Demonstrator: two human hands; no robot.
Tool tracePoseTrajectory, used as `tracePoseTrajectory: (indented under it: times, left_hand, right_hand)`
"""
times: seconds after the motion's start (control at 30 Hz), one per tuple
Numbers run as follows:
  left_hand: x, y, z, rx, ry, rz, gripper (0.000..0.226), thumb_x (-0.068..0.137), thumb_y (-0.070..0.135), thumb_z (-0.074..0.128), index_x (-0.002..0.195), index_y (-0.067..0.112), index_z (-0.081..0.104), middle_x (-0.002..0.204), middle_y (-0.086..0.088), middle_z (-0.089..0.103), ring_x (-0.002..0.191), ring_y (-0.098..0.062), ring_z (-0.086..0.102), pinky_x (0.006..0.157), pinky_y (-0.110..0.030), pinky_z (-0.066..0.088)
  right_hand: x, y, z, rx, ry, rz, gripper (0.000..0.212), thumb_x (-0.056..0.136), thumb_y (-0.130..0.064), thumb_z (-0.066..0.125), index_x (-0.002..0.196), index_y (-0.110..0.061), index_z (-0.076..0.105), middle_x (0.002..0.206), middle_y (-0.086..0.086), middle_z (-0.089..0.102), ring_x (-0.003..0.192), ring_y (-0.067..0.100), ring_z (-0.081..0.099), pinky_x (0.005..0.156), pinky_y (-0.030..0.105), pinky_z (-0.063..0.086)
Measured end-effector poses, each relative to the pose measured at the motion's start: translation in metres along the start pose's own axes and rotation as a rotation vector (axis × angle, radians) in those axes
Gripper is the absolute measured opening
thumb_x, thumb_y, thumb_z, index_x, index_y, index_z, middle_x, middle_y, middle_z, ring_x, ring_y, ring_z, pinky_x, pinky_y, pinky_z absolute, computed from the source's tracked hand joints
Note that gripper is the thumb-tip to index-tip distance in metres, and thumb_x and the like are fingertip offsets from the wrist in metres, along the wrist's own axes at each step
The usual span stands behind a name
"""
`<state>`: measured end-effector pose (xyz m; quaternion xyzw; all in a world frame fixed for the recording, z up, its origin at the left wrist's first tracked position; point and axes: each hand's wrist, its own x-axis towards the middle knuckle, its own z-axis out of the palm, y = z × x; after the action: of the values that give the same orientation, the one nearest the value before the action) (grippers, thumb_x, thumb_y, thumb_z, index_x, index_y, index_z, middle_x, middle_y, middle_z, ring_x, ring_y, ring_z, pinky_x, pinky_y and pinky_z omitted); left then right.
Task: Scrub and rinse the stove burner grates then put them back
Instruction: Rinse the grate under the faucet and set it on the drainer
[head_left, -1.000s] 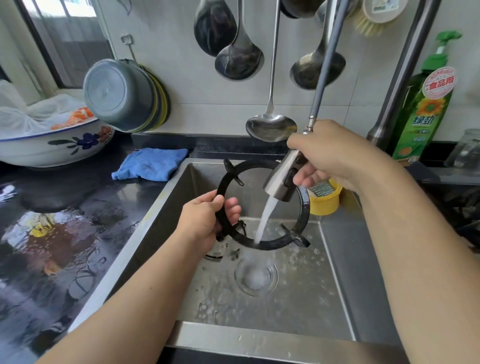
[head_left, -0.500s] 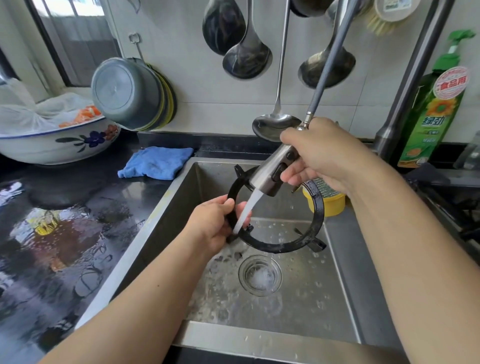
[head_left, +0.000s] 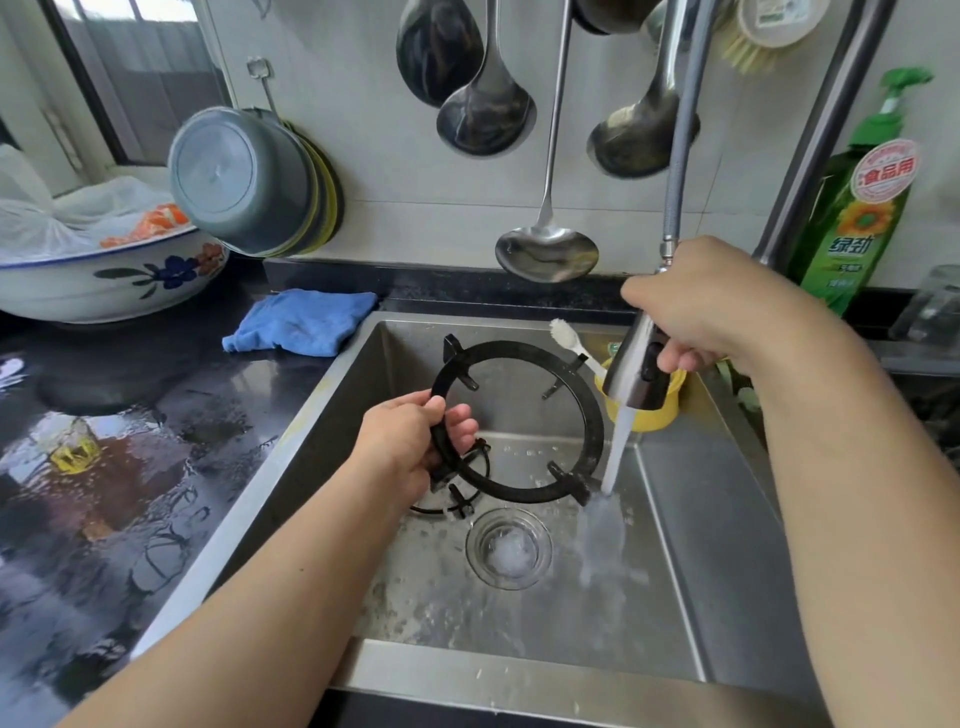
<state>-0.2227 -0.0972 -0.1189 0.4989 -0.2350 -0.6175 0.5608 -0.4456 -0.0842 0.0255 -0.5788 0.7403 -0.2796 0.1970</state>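
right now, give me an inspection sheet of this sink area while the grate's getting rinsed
surface: steel sink wet; black counter wet.
job's things: round black grate held tilted over the basin; a second grate lies beneath it; spray head running onto the lower right rim.
clutter: blue cloth, toothbrush in yellow cup, patterned bowl, green soap bottle.
grippers: left hand grips grate; right hand grips spray head.
cables: sprayer hose only.
surroundings: ladles hang on tiled wall.
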Motion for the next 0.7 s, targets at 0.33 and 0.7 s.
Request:
tracePoseTrajectory:
  times: [0.33, 0.7]
  left_hand:
    - [-0.001, 0.0, -0.002, 0.118, 0.001, -0.079, 0.028, 0.105, 0.0, 0.046, 0.132, -0.003, 0.051, 0.077, -0.017, 0.067, 0.055, -0.024, 0.065, 0.05, -0.029, 0.058]
    - [-0.007, -0.003, 0.0, 0.299, -0.127, -0.196, 0.018, 0.107, 0.002, 0.04, 0.11, -0.002, 0.058, 0.07, -0.012, 0.063, 0.053, -0.021, 0.058, 0.047, -0.026, 0.053]
  right_hand:
    - [0.015, 0.008, 0.01, 0.004, 0.136, -0.028, 0.016, 0.101, -0.025, 0.045, 0.111, -0.013, 0.041, 0.073, 0.019, 0.069, 0.046, 0.021, 0.066, 0.035, 0.021, 0.045]
    - [0.021, 0.009, 0.017, 0.105, 0.094, -0.052, 0.023, 0.103, -0.031, 0.045, 0.114, -0.011, 0.044, 0.081, 0.017, 0.069, 0.049, 0.02, 0.068, 0.038, 0.022, 0.047]
